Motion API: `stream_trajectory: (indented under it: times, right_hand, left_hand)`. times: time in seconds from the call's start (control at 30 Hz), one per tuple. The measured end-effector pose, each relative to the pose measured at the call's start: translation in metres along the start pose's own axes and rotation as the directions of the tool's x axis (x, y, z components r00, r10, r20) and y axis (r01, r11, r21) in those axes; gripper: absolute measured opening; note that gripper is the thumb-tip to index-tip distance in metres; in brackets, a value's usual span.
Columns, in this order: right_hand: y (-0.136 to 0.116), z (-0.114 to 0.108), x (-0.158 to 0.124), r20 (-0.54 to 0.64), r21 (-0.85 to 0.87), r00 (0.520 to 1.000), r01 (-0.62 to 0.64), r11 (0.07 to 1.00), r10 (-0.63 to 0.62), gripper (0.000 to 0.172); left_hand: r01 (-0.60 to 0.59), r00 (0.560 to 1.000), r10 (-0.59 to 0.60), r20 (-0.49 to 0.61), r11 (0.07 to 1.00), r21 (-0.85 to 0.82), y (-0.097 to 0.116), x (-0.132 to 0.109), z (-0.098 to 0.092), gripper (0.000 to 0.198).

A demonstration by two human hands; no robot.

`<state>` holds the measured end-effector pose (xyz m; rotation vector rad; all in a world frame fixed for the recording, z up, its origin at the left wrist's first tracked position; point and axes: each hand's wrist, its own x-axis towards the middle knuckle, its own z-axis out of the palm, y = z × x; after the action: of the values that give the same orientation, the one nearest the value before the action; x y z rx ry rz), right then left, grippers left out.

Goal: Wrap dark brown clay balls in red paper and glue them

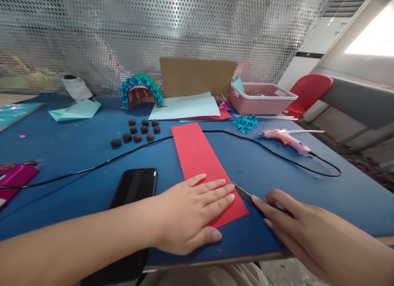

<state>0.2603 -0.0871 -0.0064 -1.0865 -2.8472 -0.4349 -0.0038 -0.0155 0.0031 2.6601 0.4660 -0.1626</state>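
Note:
A long red paper strip (197, 154) lies on the blue table (76, 150), running from the middle toward the front edge. My left hand (191, 214) lies flat on the strip's near end, fingers spread, pressing it down. My right hand (308, 232) rests at the front right with a thin dark blade-like tool (246, 194) under its fingers; the tool's tip touches the strip's right edge beside my left fingertips. How the right hand grips the tool is partly hidden.
A black phone (135, 185) lies left of my left hand. A black cable (271, 152) crosses the table to a pink glue gun (287, 140). Several dark round pieces (137, 132), blue paper scraps (245, 123), a pink tray (261, 98), cardboard (197, 76) and paper sheets (186, 106) sit farther back.

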Motion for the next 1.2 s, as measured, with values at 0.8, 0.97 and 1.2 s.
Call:
stream_trajectory:
  times: [0.8,0.97,1.2]
  right_hand:
    - [0.047,0.028,0.046,0.008,0.025,0.996,-0.085,0.996,0.085,0.041]
    - [0.050,0.026,0.037,-0.002,0.068,0.996,-0.088,0.994,0.088,0.040]
    - [0.053,0.020,0.033,0.010,0.106,0.997,-0.082,0.991,0.081,0.041]
  left_hand:
    - [0.584,0.765,-0.489,-0.419,0.801,0.133,-0.108,0.063,-0.051,0.084]
    - [0.667,0.704,-0.575,-0.417,0.737,0.111,-0.112,0.070,-0.057,0.095]
    - [0.685,0.697,-0.603,-0.389,0.720,0.112,-0.111,0.072,-0.069,0.087]
